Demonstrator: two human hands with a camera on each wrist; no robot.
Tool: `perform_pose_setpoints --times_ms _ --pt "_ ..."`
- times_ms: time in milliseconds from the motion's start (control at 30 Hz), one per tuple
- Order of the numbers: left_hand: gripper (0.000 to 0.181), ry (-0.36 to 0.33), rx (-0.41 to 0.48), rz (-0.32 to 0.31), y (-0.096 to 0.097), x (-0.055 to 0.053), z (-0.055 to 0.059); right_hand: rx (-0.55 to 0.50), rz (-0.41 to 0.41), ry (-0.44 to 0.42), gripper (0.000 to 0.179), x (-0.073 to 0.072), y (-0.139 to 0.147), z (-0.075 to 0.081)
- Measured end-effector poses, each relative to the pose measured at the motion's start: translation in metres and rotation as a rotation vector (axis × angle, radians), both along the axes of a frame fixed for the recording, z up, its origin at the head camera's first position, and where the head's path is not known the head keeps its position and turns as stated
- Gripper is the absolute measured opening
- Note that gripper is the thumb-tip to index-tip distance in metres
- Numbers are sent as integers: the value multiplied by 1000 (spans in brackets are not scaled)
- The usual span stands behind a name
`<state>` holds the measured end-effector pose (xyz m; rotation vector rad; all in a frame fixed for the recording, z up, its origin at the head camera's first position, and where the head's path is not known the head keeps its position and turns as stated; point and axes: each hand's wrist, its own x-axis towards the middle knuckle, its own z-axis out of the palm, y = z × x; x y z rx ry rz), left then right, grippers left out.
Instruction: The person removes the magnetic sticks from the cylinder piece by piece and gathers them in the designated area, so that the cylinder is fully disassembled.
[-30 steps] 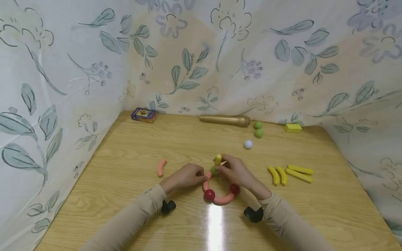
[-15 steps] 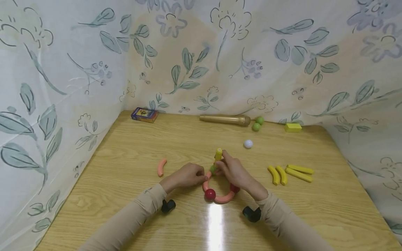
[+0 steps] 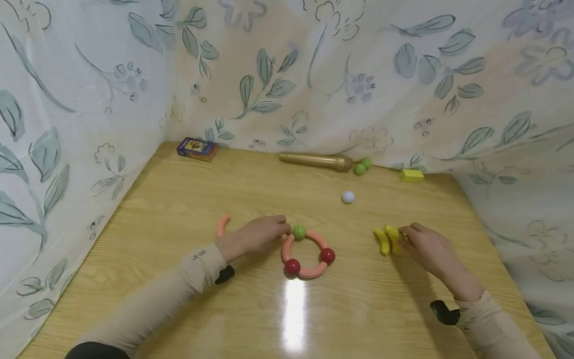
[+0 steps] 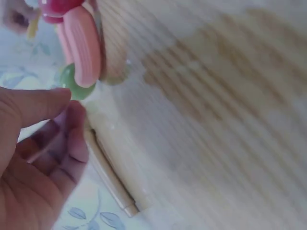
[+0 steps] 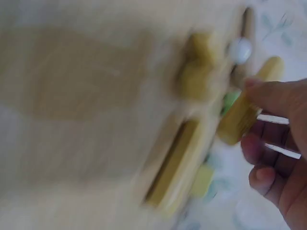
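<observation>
In the head view a ring of pink curved rods (image 3: 313,271), red balls (image 3: 328,256) and a green ball (image 3: 299,232) lies on the table. My left hand (image 3: 262,231) is at its far left, thumb and fingertips close together right beside the green ball, fingers loosely curled, with nothing visible between them. My right hand (image 3: 428,252) is over the right side, pinching a straight yellow rod (image 5: 235,120) between thumb and fingers. Beneath and beside it are curved yellow rods (image 3: 382,243); two straight yellow rods (image 5: 175,165) show in the right wrist view, hidden by the hand in the head view.
A loose pink curved rod (image 3: 221,225) is partly behind the left forearm. Along the back stand a card box (image 3: 197,149), a gold microphone (image 3: 316,160), green balls (image 3: 360,169) and a yellow block (image 3: 412,175). A white ball (image 3: 348,197) sits nearer.
My right hand has left the ring and moved right with the yellow rod; the green ball stays on the ring. My left hand has shifted up to the green ball. The head view has tilted slightly.
</observation>
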<state>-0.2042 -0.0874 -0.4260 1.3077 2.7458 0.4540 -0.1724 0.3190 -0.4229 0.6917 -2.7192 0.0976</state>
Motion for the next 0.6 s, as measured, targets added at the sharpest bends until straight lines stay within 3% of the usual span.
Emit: perform_pose_setpoints --times_ms 133,367,533,600 --pt "16 155 -68 -106 3 -7 2 67 -59 -25 14 10 25 -9" --pt "16 289 -96 -234 8 -9 -3 125 -165 -100 11 16 33 -14" --pt "3 282 -78 -268 10 -6 -5 107 -165 -96 12 17 27 -11" --pt "3 205 -64 -244 11 -3 -5 61 -115 -43 15 18 13 -8"
